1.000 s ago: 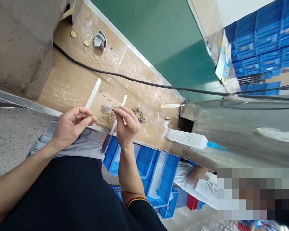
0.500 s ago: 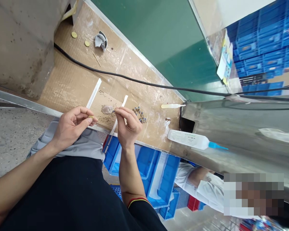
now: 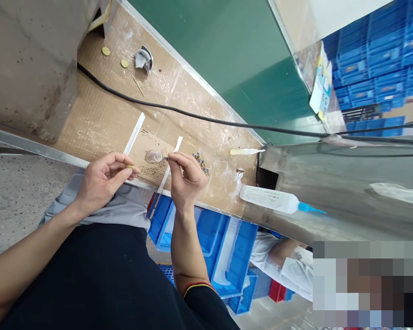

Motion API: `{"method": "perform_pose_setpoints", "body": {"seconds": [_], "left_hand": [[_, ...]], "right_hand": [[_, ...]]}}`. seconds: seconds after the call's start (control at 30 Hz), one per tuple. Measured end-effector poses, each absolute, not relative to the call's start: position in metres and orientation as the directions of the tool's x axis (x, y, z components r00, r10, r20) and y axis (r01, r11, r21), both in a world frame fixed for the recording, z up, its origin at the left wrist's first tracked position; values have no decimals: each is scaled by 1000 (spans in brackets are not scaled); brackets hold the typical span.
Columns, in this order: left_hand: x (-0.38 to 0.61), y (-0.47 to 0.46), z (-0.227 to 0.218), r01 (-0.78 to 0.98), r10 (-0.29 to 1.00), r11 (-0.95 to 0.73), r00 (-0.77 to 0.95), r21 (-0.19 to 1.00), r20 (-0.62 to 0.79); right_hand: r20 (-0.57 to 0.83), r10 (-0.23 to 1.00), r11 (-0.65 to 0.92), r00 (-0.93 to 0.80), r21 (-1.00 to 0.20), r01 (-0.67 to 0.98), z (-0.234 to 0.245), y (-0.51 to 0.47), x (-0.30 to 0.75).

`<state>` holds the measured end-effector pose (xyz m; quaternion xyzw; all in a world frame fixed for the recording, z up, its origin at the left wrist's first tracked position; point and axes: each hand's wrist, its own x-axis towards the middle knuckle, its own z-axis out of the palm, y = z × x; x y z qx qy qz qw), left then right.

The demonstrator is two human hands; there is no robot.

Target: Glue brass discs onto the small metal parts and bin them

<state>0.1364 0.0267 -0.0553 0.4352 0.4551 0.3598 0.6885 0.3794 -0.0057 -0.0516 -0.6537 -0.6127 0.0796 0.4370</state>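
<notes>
My left hand (image 3: 105, 179) is closed in a pinch on a small yellow disc (image 3: 130, 167) above the table's front edge. My right hand (image 3: 187, 176) pinches a small dark-blue-tipped piece (image 3: 165, 158), mostly hidden by the fingers. Just left of those fingertips is a small clear plastic piece (image 3: 153, 156), lying on a cardboard sheet (image 3: 154, 139) strewn with tiny brownish bits. Several small blue and brass-coloured parts (image 3: 203, 166) lie behind and to the right of my right hand.
A black cable (image 3: 199, 118) crosses the cardboard-covered table. Farther back are two yellow discs (image 3: 105, 51), a thin stick (image 3: 138, 86) and a crumpled grey-white piece (image 3: 143, 60). To the right lies a white bottle (image 3: 268, 199) with a blue nozzle. Blue bins (image 3: 237, 261) stand below; a co-worker's arm (image 3: 285, 251) shows beyond.
My right hand has shifted slightly right, away from the clear plastic piece, with the small piece still pinched. My left hand stays where it was.
</notes>
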Motion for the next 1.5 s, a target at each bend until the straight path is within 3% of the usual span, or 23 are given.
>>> {"method": "perform_pose_setpoints", "body": {"seconds": [0.23,0.7,0.83,1.0,1.33,1.5], "left_hand": [[137,27,-55,-107,893,363,325,926,-312],[135,25,-61,-139,890,375,332,917,-313],[139,22,-58,-150,873,416,343,897,-348],[147,13,-43,-115,870,396,365,911,-332],[148,4,-21,138,927,176,310,975,-211],[148,3,-22,174,937,119,306,978,-168]], "right_hand": [[488,848,133,209,-577,806,-54,-1,375],[572,791,170,217,-546,820,-55,2,377],[610,723,161,324,-606,779,-46,-10,367],[523,781,213,340,-735,643,-31,-34,335],[496,817,252,294,-765,592,-36,-46,317],[497,816,251,296,-765,593,-36,-47,318]]}}
